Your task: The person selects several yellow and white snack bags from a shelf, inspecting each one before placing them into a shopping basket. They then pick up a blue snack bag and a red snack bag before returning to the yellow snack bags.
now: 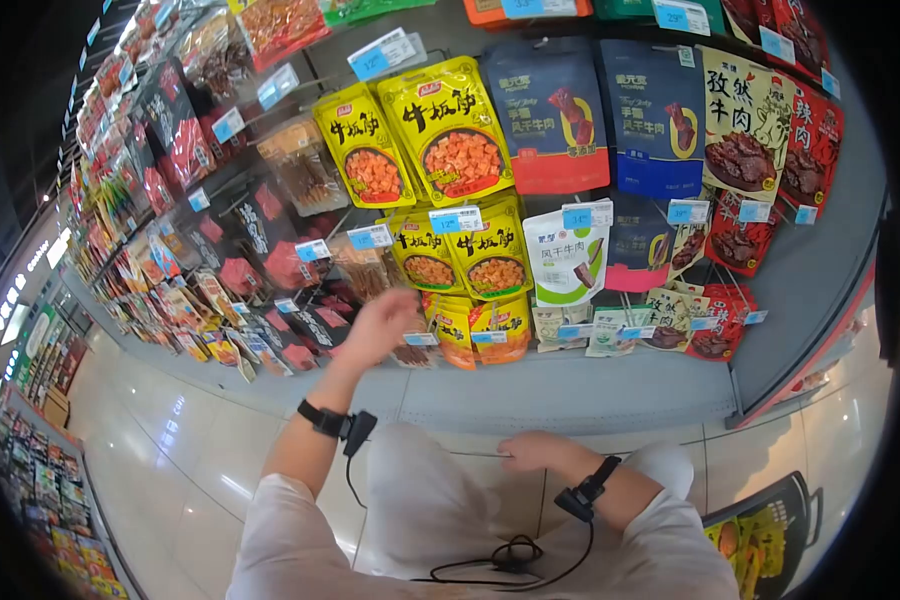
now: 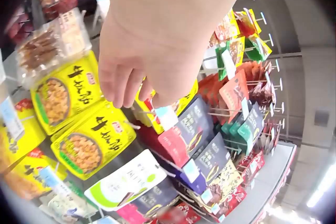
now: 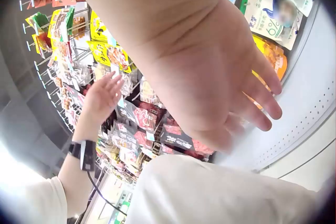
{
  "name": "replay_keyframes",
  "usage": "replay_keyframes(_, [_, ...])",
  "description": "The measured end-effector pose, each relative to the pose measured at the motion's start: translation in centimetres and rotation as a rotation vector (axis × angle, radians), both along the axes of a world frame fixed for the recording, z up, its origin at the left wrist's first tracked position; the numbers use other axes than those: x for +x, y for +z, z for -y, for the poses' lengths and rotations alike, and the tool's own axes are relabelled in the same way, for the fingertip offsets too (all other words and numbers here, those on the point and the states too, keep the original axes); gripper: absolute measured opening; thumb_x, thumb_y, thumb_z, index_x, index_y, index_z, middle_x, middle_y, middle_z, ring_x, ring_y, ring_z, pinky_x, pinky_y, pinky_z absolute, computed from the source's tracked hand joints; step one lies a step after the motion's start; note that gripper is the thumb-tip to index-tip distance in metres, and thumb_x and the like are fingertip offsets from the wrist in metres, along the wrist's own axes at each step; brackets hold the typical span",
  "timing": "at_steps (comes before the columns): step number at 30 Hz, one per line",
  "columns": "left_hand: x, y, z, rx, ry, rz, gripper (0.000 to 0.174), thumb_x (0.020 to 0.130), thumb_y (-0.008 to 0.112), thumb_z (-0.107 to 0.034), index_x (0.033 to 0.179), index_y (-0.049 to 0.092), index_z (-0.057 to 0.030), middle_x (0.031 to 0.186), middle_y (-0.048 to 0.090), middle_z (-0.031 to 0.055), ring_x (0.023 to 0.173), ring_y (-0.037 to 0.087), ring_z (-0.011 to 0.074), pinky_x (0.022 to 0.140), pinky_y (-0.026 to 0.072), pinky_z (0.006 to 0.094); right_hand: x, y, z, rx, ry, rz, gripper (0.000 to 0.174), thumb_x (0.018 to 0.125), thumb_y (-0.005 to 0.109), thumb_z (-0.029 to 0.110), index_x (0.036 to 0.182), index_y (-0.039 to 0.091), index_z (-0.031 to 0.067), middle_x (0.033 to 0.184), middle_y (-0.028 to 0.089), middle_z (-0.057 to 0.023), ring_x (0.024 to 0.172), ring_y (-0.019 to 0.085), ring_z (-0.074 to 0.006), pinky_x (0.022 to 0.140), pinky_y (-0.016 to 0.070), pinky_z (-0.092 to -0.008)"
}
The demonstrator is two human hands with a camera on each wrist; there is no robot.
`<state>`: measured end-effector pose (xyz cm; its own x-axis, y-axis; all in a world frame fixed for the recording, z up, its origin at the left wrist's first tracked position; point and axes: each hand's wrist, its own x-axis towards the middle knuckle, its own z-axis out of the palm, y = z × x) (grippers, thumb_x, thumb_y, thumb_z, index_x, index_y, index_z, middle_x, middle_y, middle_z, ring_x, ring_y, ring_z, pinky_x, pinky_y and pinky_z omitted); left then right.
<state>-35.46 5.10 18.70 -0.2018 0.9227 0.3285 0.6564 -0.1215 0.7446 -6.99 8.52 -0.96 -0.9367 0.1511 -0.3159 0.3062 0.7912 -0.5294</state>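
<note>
My left hand (image 1: 382, 325) is raised before the lower hooks, near yellow snack pouches (image 1: 492, 262) with pictures of diced meat. In the right wrist view the left hand (image 3: 103, 97) shows its palm with loosely spread fingers and nothing in it. Orange-and-yellow pouches (image 1: 453, 338) hang just right of it in the head view. Low over my lap, my right hand (image 1: 538, 452) hangs relaxed. The right wrist view shows this right hand (image 3: 210, 85) with extended fingers, overlapping an orange pouch (image 3: 272, 58) behind it.
Navy-and-red jerky pouches (image 1: 550, 120), a white-and-green pouch (image 1: 567, 262) and red pouches (image 1: 812, 150) hang to the right. Dark meat packs (image 1: 255, 225) fill the left side. Price tags (image 1: 455, 218) jut out on hooks. A dark basket (image 1: 795, 510) with yellow packs stands at lower right.
</note>
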Motion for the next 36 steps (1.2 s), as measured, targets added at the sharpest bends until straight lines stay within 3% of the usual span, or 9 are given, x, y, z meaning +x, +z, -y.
replay_keyframes(5, [-1.4, 8.4, -7.0, 0.277, 0.254, -0.297, 0.029, 0.083, 0.059, -0.024, 0.098, 0.061, 0.0007, 0.081, 0.065, 0.0175, 0.074, 0.064, 0.0281, 0.066, 0.0493, 0.0358, 0.0, 1.0, 0.1, -0.009, 0.024, 0.032, 0.041, 0.08, 0.053, 0.032, 0.111, 0.058, 0.0051, 0.1, 0.062, -0.019, 0.093, 0.059, -0.0355, 0.08, 0.0465, -0.0438])
replay_keyframes(13, [0.7, 15.8, -13.8, -0.07, 0.767, -0.731, 0.049, 0.08, 0.056, -0.05, 0.089, 0.067, -0.0042, 0.084, 0.067, 0.0159, 0.081, 0.065, 0.0291, 0.073, 0.0506, 0.0408, 0.3, -0.7, -1.5, 0.066, -0.019, 0.057, 0.042, 0.08, 0.054, 0.035, 0.111, 0.058, 0.007, 0.102, 0.062, -0.0193, 0.094, 0.058, -0.036, 0.08, 0.0471, -0.0448])
replay_keyframes(21, [-1.3, 16.5, -15.6, -0.051, 0.788, -0.658, 0.047, 0.077, 0.061, -0.049, 0.088, 0.067, -0.0041, 0.093, 0.066, 0.0159, 0.087, 0.064, 0.0305, 0.075, 0.0502, 0.0414, 2.7, 0.4, -2.0, 0.091, -0.091, 0.07, 0.034, 0.076, 0.051, 0.027, 0.096, 0.064, 0.0035, 0.096, 0.063, -0.0184, 0.09, 0.06, -0.0352, 0.077, 0.0482, -0.0445])
replay_keyframes(28, [-4.6, 13.3, -18.6, 0.118, 0.823, -0.639, 0.065, 0.073, 0.065, -0.033, 0.119, 0.036, 0.0022, 0.119, 0.047, 0.0277, 0.11, 0.051, 0.0405, 0.092, 0.0434, 0.0427, 3.2, -2.0, -2.6, 0.101, -0.122, 0.053, 0.037, 0.081, 0.055, 0.035, 0.105, 0.06, 0.0078, 0.099, 0.063, -0.0176, 0.093, 0.059, -0.035, 0.078, 0.0475, -0.0442])
replay_keyframes(30, [-3.2, 14.3, -17.9, -0.004, 0.665, -0.834, 0.051, 0.069, 0.068, -0.035, 0.1, 0.057, 0.0045, 0.107, 0.057, 0.0257, 0.1, 0.056, 0.0388, 0.088, 0.0444, 0.0433, 2.9, -3.0, -2.5, 0.164, -0.036, 0.111, 0.032, 0.08, 0.055, 0.033, 0.097, 0.062, 0.0072, 0.092, 0.064, -0.0169, 0.087, 0.061, -0.0347, 0.073, 0.0483, -0.0448])
replay_keyframes(31, [-8.8, 11.2, -21.4, 0.143, 0.749, -1.395, 0.046, 0.072, 0.064, -0.036, 0.096, 0.062, 0.0033, 0.1, 0.061, 0.0236, 0.091, 0.06, 0.0362, 0.081, 0.0463, 0.0428, 3.7, -2.7, -2.3, 0.174, 0.005, -0.005, 0.029, 0.08, 0.055, 0.031, 0.093, 0.062, 0.0068, 0.088, 0.064, -0.0164, 0.083, 0.061, -0.0343, 0.07, 0.0487, -0.0447])
replay_keyframes(34, [-8.3, 11.4, -20.9, 0.253, 0.615, -1.364, 0.032, 0.072, 0.061, -0.032, 0.083, 0.067, -0.002, 0.076, 0.063, 0.0171, 0.076, 0.059, 0.0369, 0.07, 0.045, 0.0456, 5.2, -7.1, -2.4, 0.191, -0.056, -0.801, 0.016, 0.068, 0.059, 0.018, 0.067, 0.058, 0.002, 0.066, 0.057, -0.0156, 0.063, 0.055, -0.0337, 0.058, 0.0451, -0.0458])
replay_keyframes(35, [-8.8, 11.3, -22.1, -0.19, 0.65, -1.802, 0.027, 0.071, 0.06, -0.028, 0.08, 0.066, -0.0034, 0.079, 0.061, 0.0154, 0.078, 0.059, 0.0319, 0.068, 0.0443, 0.0451, 5.5, -2.4, -1.6, 0.199, -0.085, -0.331, 0.015, 0.067, 0.061, 0.017, 0.068, 0.06, 0.0018, 0.07, 0.059, -0.017, 0.065, 0.056, -0.0336, 0.06, 0.0461, -0.0448])
replay_keyframes(36, [-16.0, 8.7, -26.1, 0.22, 0.757, -1.491, 0.028, 0.069, 0.062, -0.023, 0.087, 0.06, -0.002, 0.086, 0.061, 0.0147, 0.082, 0.058, 0.0306, 0.071, 0.045, 0.0441, 5.3, 1.4, -0.9, 0.074, -0.213, -0.013, 0.019, 0.067, 0.061, 0.017, 0.074, 0.064, -0.0002, 0.075, 0.062, -0.0197, 0.069, 0.057, -0.0345, 0.064, 0.047, -0.0439])
